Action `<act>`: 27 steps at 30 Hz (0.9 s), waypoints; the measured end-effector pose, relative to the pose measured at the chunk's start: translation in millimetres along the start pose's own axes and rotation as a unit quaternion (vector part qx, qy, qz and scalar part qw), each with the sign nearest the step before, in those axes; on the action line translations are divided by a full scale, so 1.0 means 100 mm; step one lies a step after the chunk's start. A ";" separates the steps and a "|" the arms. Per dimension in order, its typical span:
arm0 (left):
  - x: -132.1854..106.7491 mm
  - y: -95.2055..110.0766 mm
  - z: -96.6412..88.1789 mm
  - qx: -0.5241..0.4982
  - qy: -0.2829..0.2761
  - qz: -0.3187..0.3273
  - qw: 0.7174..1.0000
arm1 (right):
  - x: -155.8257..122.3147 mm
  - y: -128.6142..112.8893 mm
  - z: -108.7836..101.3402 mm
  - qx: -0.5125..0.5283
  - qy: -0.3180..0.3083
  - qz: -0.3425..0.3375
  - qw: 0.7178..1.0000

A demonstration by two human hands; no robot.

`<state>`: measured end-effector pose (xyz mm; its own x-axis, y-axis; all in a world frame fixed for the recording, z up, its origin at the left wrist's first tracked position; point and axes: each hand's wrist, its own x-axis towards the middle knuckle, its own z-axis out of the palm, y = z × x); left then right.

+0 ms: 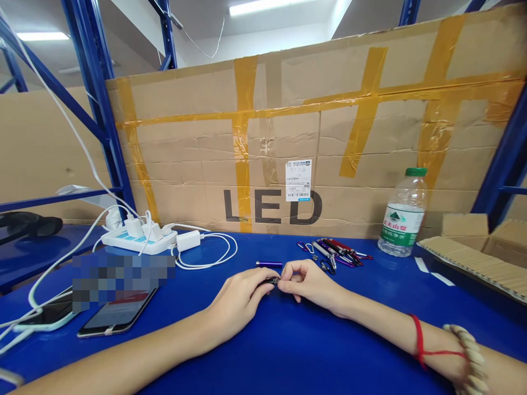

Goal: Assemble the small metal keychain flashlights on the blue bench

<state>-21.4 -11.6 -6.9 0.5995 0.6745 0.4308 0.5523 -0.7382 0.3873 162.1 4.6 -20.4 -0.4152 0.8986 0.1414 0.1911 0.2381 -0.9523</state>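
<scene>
My left hand (pixel 241 300) and my right hand (pixel 308 281) meet at the middle of the blue table (pixel 288 351), both pinching a small dark metal part (pixel 272 280) between their fingertips. Just behind the hands a purple tube (pixel 269 264) lies on its side. Further right sits a pile of small keychain flashlights with carabiners (pixel 335 252). My right wrist wears a red string and a bead bracelet.
A clear water bottle (pixel 403 215) stands at the right. An open cardboard box (pixel 477 247) is at the far right. A white power strip (pixel 140 237) with chargers and cables and two phones (pixel 117 315) lie to the left. A taped cardboard wall (pixel 288 142) closes the back.
</scene>
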 end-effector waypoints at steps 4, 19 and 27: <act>0.00 0.00 0.00 0.009 -0.004 -0.005 1.000 | -0.01 -0.01 0.00 -0.008 0.002 0.000 1.000; 0.00 0.01 0.00 0.027 -0.002 -0.012 1.000 | -0.02 -0.09 0.02 -0.030 0.019 0.006 0.999; 0.01 0.01 0.00 0.032 -0.007 -0.059 0.998 | -0.02 -0.10 0.04 -0.046 0.099 -0.076 0.991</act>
<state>-20.4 -11.0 -5.8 0.5361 0.7573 0.3728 0.6550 -0.6519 0.3822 157.6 -0.8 -12.3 -0.2642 0.9028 0.3394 0.2232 0.3996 -0.8891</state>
